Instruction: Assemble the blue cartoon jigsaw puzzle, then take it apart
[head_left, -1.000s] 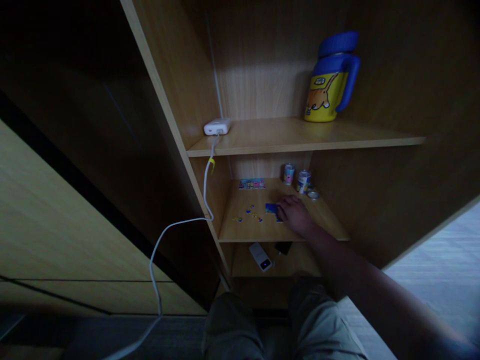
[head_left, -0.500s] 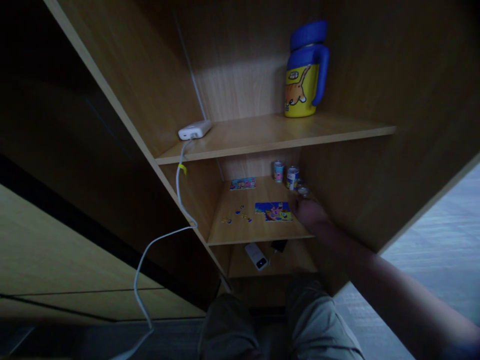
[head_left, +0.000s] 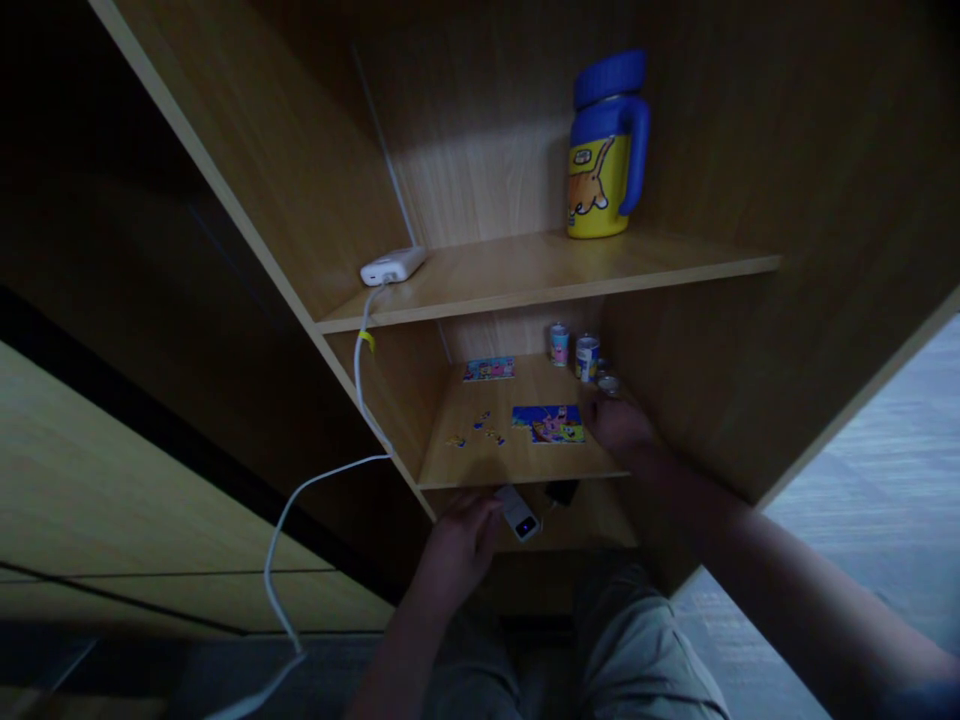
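You seemed midway through the jigsaw [head_left: 559, 424], right hand [head_left: 619, 424] beside it, left hand [head_left: 459, 540] lower (I couldn't tell either grip). Loose pieces [head_left: 495, 437] likely called for fine pinching.

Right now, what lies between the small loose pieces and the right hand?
The partly built cartoon puzzle lies there on the shelf, as the head view shows.

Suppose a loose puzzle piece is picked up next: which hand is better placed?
Probably the left hand: it appears nearer the loose pieces, near their shelf's front edge. The right hand is beside the partly built puzzle, which lies between it and those pieces.
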